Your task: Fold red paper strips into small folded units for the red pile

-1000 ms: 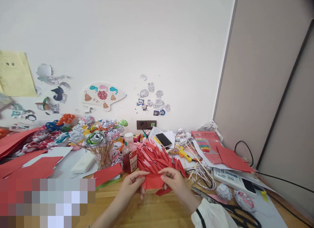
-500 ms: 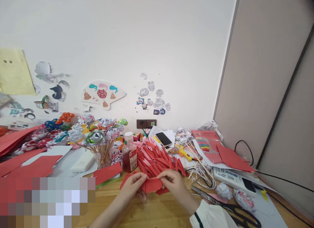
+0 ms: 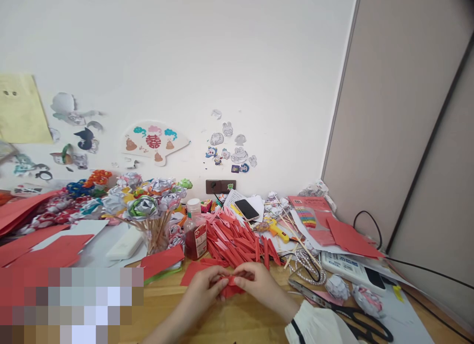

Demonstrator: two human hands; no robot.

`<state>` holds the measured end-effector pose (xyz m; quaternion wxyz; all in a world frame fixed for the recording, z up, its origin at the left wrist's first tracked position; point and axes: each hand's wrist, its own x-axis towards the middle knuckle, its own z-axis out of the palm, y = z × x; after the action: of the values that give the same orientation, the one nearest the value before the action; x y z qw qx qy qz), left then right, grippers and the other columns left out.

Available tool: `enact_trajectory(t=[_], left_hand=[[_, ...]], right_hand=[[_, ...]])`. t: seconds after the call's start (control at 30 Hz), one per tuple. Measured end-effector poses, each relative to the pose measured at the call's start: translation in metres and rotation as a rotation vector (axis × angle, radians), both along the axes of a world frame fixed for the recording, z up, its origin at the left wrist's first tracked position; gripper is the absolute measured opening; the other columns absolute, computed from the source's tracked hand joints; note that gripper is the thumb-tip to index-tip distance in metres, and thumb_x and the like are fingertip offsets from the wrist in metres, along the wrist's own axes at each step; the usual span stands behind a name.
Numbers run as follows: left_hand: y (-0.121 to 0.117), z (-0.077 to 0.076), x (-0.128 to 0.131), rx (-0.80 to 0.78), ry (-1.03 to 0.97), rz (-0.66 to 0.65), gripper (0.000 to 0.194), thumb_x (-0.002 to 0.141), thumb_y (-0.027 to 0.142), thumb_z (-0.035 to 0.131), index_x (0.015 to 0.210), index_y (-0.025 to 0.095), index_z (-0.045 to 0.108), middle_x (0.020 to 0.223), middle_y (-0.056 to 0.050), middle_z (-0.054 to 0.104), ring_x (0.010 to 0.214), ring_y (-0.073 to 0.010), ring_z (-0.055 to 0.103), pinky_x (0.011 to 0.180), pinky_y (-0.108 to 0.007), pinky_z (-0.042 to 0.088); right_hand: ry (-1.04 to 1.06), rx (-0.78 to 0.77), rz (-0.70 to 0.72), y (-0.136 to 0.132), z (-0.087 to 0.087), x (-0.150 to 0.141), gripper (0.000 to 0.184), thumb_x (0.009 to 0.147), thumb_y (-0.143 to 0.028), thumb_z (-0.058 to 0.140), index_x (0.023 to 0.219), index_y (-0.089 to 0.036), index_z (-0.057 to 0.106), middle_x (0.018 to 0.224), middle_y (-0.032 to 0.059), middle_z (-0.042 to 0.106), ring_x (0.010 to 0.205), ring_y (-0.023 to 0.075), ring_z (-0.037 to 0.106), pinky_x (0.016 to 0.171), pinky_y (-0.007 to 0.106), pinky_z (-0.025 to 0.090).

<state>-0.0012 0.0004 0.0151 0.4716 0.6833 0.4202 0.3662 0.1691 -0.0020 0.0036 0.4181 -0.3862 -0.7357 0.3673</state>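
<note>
Between my two hands is a small piece of red paper [image 3: 232, 287], partly covered by the fingers. My left hand [image 3: 208, 285] pinches its left side with thumb and fingers. On the right side, my right hand [image 3: 255, 284] grips it the same way, and the two thumbs are close together. Just beyond the fingers lies a heap of folded red paper strips [image 3: 233, 235]. A flat red sheet [image 3: 190, 274] rests on the table behind my left hand.
A glass bottle with red contents [image 3: 195, 235] stands left of the heap. Paper flowers on sticks [image 3: 144, 208] stand in a cup farther left. To the right are large scissors [image 3: 348, 312], a string of beads [image 3: 305, 267], a yellow glue gun [image 3: 277, 230] and a phone [image 3: 247, 210].
My hands have come closer together and slightly toward me. The red paper, stretched wide between them before, is now gathered under the thumbs and shows less.
</note>
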Motion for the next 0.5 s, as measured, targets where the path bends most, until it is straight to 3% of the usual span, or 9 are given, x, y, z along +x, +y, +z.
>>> enact_trajectory(t=[0.23, 0.37, 0.5], left_hand=[[-0.0022, 0.0017, 0.0005, -0.065, -0.013, -0.03, 0.025, 0.066, 0.035, 0.054, 0.076, 0.012, 0.058, 0.052, 0.002, 0.057, 0.042, -0.0111, 0.052, 0.044, -0.02, 0.038], [-0.0018, -0.001, -0.0002, -0.054, -0.008, -0.034, 0.027, 0.066, 0.038, 0.054, 0.075, 0.013, 0.058, 0.055, 0.001, 0.058, 0.044, -0.0111, 0.052, 0.045, -0.021, 0.038], [0.0002, -0.0038, -0.0006, -0.091, 0.036, -0.041, 0.029, 0.065, 0.041, 0.055, 0.074, 0.013, 0.058, 0.054, 0.002, 0.057, 0.046, -0.0108, 0.052, 0.046, -0.021, 0.038]], right_hand=[[-0.14, 0.057, 0.031, 0.0013, -0.0002, 0.0023, 0.021, 0.074, -0.034, 0.051, 0.079, -0.018, 0.065, 0.069, 0.0013, 0.063, 0.063, 0.015, 0.053, 0.055, 0.022, 0.037], [-0.218, 0.18, 0.03, -0.0018, 0.0007, 0.0032, 0.019, 0.068, -0.034, 0.058, 0.08, -0.021, 0.065, 0.073, 0.0006, 0.063, 0.067, 0.0161, 0.053, 0.06, 0.022, 0.036], [-0.354, 0.18, 0.031, -0.0051, 0.0026, 0.0028, 0.021, 0.075, -0.033, 0.051, 0.086, -0.02, 0.064, 0.079, 0.0026, 0.063, 0.072, 0.016, 0.053, 0.064, 0.022, 0.035]])
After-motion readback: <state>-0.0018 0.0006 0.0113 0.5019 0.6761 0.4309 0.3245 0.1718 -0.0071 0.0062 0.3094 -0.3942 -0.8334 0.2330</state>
